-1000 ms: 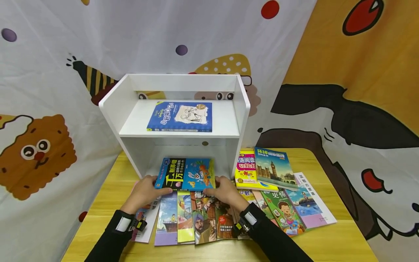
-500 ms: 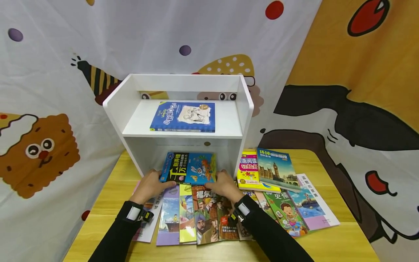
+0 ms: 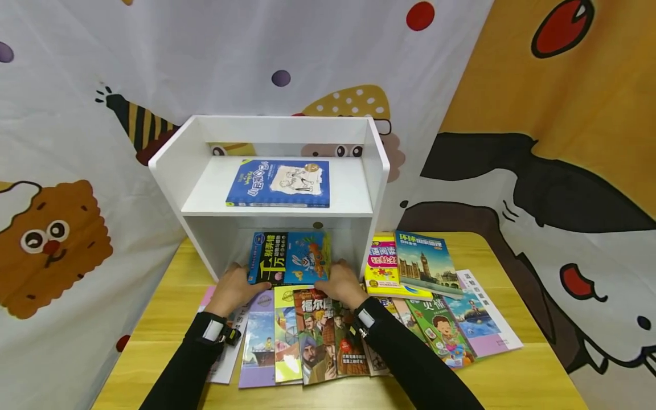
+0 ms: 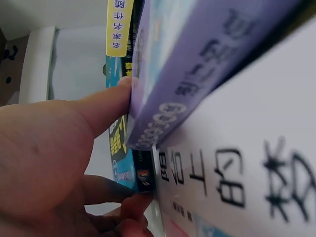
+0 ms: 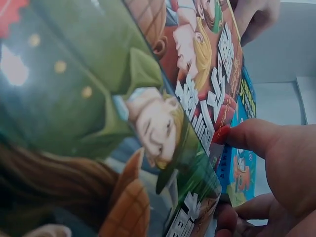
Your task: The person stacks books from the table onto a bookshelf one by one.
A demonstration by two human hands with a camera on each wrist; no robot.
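Note:
A blue and black picture-covered book (image 3: 292,256) lies in the lower compartment of a small white bookshelf (image 3: 168,171). My left hand (image 3: 234,289) grips its near left corner, thumb along the front edge. At the opposite corner, my right hand (image 3: 342,285) holds it the same way. In the left wrist view, the thumb reaches across to the book and the other fingers (image 4: 111,190) curl at its corner. The right wrist view shows the thumb at the book's near edge, with the fingers (image 5: 254,212) partly hidden below.
On the upper shelf lies a blue comic-style book (image 3: 279,183). Several overlapping books, among them a brown detective one (image 3: 312,341), cover the wooden table (image 3: 159,319) just before the bookshelf. At right, a book with a clock tower (image 3: 427,265) rests over a yellow and pink one (image 3: 381,259).
Both hands have moved forward with the book, taking it farther back into the lower compartment. More of the brown detective book's cover shows now. The head view has shifted slightly.

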